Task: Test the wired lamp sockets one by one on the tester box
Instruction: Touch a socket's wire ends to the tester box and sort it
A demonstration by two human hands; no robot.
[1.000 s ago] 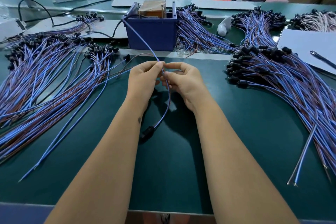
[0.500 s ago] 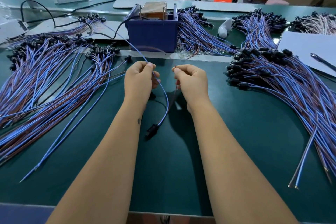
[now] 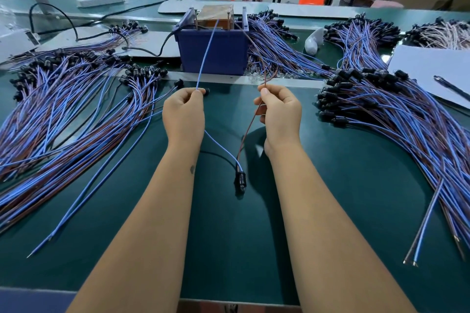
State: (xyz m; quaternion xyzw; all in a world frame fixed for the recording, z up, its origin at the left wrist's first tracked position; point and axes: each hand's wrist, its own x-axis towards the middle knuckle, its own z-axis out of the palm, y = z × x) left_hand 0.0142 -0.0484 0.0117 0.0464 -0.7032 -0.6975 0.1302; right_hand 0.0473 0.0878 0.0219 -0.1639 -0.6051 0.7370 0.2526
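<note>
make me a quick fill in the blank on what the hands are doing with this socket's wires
The left hand pinches the ____ wire.
The right hand pinches the ____ wire.
Both wires meet at the black ____ below the hands.
The tester box is ____ in colour.

Missing words: blue; brown; socket; blue

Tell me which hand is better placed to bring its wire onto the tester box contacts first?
Left. The left hand pinches the blue wire, whose end already reaches the top of the tester box. The right hand pinches the brown wire, whose far end I cannot follow clearly.
</note>
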